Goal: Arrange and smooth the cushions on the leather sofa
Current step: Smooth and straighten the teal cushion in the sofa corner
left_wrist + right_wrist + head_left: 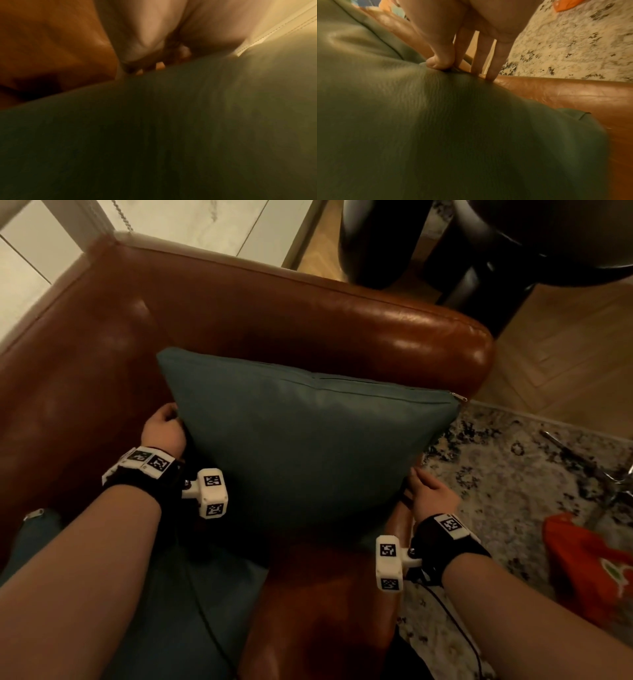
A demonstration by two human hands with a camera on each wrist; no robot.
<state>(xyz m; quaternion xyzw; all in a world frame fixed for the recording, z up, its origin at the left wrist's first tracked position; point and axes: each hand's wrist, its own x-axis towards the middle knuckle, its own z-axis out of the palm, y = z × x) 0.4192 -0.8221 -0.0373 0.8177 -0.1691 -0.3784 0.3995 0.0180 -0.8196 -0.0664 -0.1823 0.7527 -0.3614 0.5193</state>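
One teal cushion stands propped against the brown leather sofa arm; a second teal cushion lies on the seat; left hand clutches the upright cushion's left edge; right hand pinches its right edge; beyond, one patterned rug.

Teal cushion: square, fabric cover, zip along its top edge with the pull at the right corner. Stands upright, leaning against the armrest of the brown leather sofa. Second teal cushion: lies flat on the seat, partly beneath the first.
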